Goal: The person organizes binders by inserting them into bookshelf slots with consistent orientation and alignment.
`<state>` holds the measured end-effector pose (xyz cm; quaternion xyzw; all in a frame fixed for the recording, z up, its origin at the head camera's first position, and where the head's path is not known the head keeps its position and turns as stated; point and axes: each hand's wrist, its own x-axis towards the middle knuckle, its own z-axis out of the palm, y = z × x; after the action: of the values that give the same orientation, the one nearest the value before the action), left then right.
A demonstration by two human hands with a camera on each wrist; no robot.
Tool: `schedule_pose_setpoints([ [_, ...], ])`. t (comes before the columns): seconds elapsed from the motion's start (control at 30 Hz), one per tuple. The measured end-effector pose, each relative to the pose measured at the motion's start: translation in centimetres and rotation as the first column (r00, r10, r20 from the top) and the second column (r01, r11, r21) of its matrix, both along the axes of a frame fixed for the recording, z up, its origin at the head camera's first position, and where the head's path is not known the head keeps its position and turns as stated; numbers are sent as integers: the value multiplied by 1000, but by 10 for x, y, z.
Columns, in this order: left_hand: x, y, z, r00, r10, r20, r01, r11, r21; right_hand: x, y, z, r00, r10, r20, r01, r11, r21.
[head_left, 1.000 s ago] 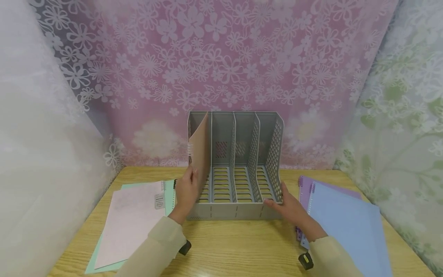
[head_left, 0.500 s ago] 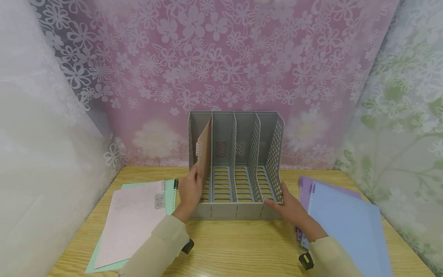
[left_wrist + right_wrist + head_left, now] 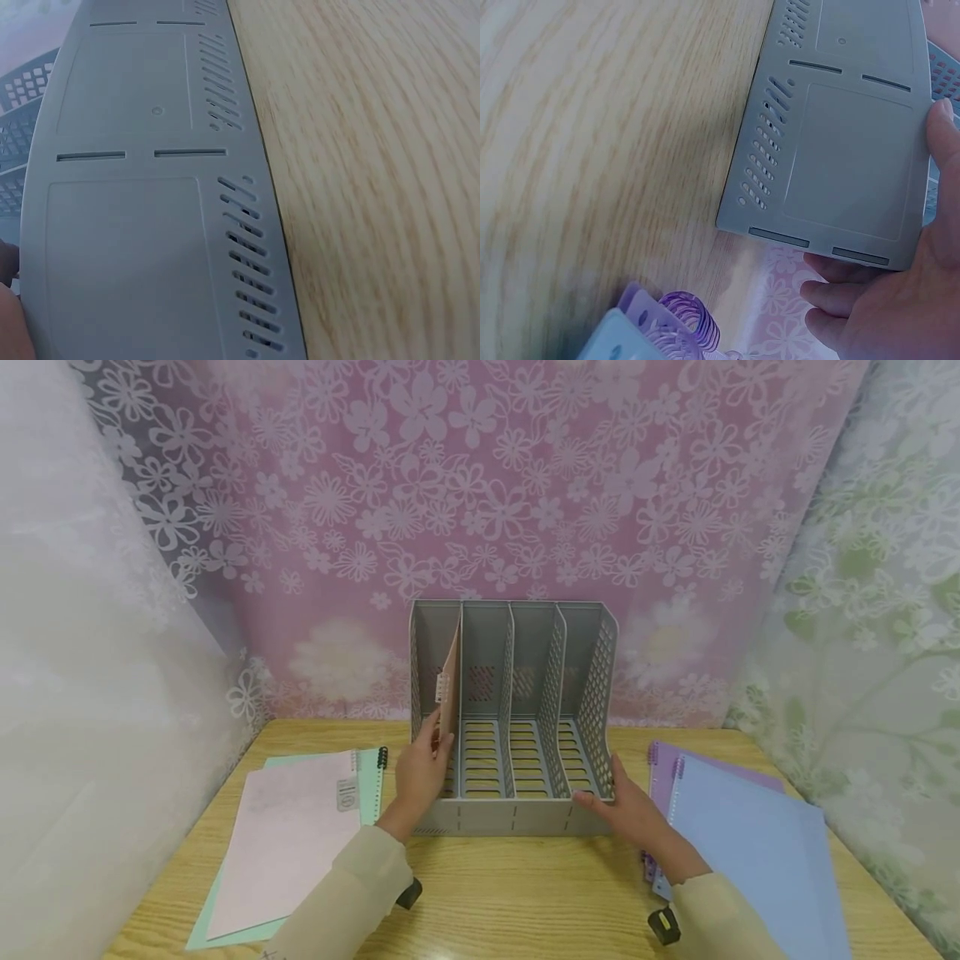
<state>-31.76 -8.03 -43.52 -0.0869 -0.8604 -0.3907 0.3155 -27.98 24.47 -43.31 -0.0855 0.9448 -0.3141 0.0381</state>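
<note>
A grey file rack (image 3: 525,814) with several upright compartments stands at the middle of the wooden table (image 3: 517,893). A tan spiral notebook (image 3: 449,681) stands on edge in its leftmost compartment, leaning right. My left hand (image 3: 427,762) pinches the notebook's near lower edge. My right hand (image 3: 617,796) grips the rack's front right corner, thumb on the low front wall, fingers round the side. The right wrist view shows that hand (image 3: 900,300) on the rack's front wall (image 3: 847,150). In the left wrist view only the rack's front wall (image 3: 135,225) and bare table (image 3: 375,150) show.
A pink notebook (image 3: 281,839) lies on a mint green one (image 3: 370,781) left of the rack. To the right a blue notebook (image 3: 750,852) covers a purple spiral one (image 3: 660,768), whose coil (image 3: 679,319) shows in the right wrist view. Flowered curtains close in the back and sides.
The tan notebook has slid deeper into the leftmost compartment, and my left hand has followed it forward. My right hand has stayed on the rack's corner.
</note>
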Motion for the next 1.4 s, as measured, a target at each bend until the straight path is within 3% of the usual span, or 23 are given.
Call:
schedule_pose_setpoints([
  [0.17,3,1,0,1000,-16,11,16,1000,19,1,1,-3,1000,-1,-3,1,1000,1],
  [0.43,5,0,4,996,-47,-71,53,995,87,-1,1,-1,1000,4,-22,-4,1000,-19],
  [0.7,7,-1,2,999,-47,-9,47,992,120,4,-1,1,1000,-11,-7,11,1000,-5],
  [0.87,7,1,2,999,-32,-38,36,994,106,5,-1,1,1000,-11,-10,11,1000,-5],
  [1.2,8,3,3,999,-30,-10,31,998,50,5,1,0,1000,-7,-15,7,1000,-2],
  [1.4,8,2,5,998,-61,2,61,998,28,3,1,0,1000,-3,-30,2,1000,-20],
])
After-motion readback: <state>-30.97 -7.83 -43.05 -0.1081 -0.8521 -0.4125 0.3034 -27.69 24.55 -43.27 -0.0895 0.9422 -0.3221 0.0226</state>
